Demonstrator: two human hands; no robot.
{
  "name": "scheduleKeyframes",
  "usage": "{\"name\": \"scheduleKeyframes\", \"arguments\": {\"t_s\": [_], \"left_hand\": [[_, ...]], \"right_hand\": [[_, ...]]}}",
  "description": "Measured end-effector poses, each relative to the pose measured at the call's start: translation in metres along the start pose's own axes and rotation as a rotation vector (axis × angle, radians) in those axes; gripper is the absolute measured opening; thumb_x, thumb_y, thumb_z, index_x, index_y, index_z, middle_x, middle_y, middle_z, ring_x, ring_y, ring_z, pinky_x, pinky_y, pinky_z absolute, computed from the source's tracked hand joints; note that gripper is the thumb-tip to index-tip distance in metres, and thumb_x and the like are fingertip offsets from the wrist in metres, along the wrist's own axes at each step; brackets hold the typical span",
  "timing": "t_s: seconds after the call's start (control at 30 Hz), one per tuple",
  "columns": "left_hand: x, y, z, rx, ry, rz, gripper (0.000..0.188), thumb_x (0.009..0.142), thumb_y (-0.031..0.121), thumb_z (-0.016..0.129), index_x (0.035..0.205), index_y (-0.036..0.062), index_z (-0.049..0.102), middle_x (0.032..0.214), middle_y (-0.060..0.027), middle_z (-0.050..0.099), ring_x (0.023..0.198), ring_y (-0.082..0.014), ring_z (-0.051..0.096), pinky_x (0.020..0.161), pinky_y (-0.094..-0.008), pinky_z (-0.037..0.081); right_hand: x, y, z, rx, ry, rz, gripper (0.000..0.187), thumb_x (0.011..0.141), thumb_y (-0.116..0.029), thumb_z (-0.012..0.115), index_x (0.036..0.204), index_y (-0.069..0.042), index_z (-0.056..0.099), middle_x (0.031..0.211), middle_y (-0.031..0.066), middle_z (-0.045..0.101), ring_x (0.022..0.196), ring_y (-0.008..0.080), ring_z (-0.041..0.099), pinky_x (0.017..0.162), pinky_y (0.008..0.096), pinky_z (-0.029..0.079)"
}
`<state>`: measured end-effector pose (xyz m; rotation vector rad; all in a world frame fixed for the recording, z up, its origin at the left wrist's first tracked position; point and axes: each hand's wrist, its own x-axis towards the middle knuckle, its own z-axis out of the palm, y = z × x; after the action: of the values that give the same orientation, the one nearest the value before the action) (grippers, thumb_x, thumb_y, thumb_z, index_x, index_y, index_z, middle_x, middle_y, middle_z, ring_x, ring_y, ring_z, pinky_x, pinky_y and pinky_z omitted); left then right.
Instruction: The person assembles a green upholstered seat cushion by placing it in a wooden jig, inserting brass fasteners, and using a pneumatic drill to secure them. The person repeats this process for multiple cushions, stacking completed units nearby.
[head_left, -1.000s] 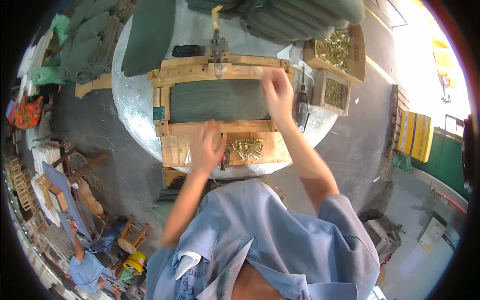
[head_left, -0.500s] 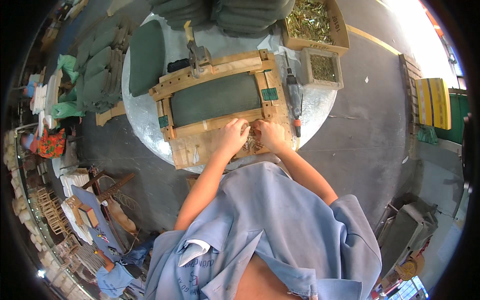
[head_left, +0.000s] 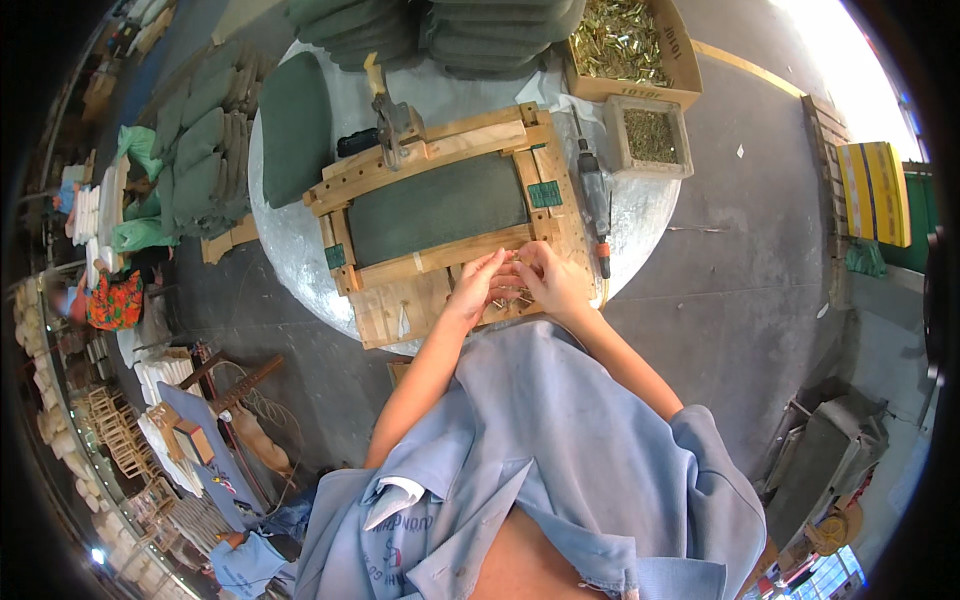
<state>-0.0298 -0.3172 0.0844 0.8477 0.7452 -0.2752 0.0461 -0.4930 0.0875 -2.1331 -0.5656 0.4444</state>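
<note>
My left hand (head_left: pixel 482 286) and my right hand (head_left: pixel 556 284) meet at the near bar of a wooden frame jig (head_left: pixel 468 243). The fingertips of both are pinched together around something too small to make out. Small loose metal pieces (head_left: pixel 503 306) lie beneath them on the wooden base board (head_left: pixel 395 304). Inside the jig lies a dark green padded panel (head_left: pixel 440 208). A metal toggle clamp (head_left: pixel 398 128) with a yellowish handle stands on the jig's far bar. To the right of the jig rests a power screwdriver (head_left: pixel 594 190) with an orange-and-black tip.
A cardboard box (head_left: pixel 682 45) of brass-coloured metal pieces and a wooden tray (head_left: pixel 684 150) of small fasteners stand at the back right. One green pad (head_left: pixel 296 130) lies left of the jig, stacked pads (head_left: pixel 500 35) behind it. The round table (head_left: pixel 650 215) has a shiny wrapped top.
Both hands have drawn closer and now meet at the fingertips, the left one turned more palm-up. The whole view has shifted slightly.
</note>
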Motion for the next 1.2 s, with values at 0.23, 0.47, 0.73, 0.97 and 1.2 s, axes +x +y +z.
{"name": "scheduleKeyframes", "arguments": {"t_s": [0.23,0.47,0.73,0.97,1.2], "left_hand": [[-0.004,0.005,-0.007,-0.058,-0.019,0.109,0.027,0.112,0.025,0.066,0.122,0.0006,0.074,0.111,-0.0105,0.08,0.095,-0.0194,0.079,0.082,-0.0324,0.068],[-0.01,0.018,-0.021,0.04,0.094,0.218,0.021,0.108,0.02,0.072,0.117,0.0018,0.076,0.108,-0.0124,0.081,0.092,-0.0185,0.079,0.082,-0.0316,0.067],[0.013,0.029,-0.068,0.198,0.376,0.362,0.02,0.107,0.019,0.074,0.115,0.0005,0.076,0.101,-0.0117,0.08,0.082,-0.0191,0.078,0.074,-0.0318,0.066],[0.033,0.089,-0.146,0.242,0.557,0.413,0.018,0.104,0.015,0.076,0.112,-0.0014,0.075,0.096,-0.0104,0.078,0.075,-0.0158,0.076,0.065,-0.0283,0.062],[0.053,0.115,-0.196,0.724,0.638,0.444,0.021,0.101,0.02,0.08,0.104,-0.0005,0.076,0.088,-0.0071,0.078,0.071,-0.0134,0.071,0.063,-0.0296,0.056]], "right_hand": [[0.014,-0.027,-0.003,0.244,0.02,-0.02,0.019,0.1,-0.021,0.077,0.11,-0.005,0.072,0.084,0.0156,0.076,0.074,0.0301,0.076,0.067,0.0406,0.058],[0.03,-0.038,-0.007,0.254,-0.039,-0.084,0.016,0.098,-0.017,0.08,0.101,-0.002,0.075,0.084,0.0144,0.077,0.074,0.0259,0.075,0.069,0.0375,0.059],[0.057,-0.025,-0.009,0.241,0.165,-0.089,0.011,0.096,-0.012,0.08,0.098,-0.004,0.072,0.09,0.0127,0.077,0.076,0.0243,0.076,0.07,0.0357,0.061],[0.14,0.01,-0.001,-0.066,0.213,-0.238,0.009,0.093,-0.013,0.078,0.099,-0.012,0.072,0.09,0.0077,0.072,0.079,0.0285,0.072,0.071,0.041,0.06],[0.175,0.04,0.022,-0.327,0.336,-0.383,0.011,0.094,-0.013,0.076,0.103,-0.014,0.07,0.109,0.0072,0.068,0.106,0.0328,0.064,0.088,0.0445,0.056]]}}
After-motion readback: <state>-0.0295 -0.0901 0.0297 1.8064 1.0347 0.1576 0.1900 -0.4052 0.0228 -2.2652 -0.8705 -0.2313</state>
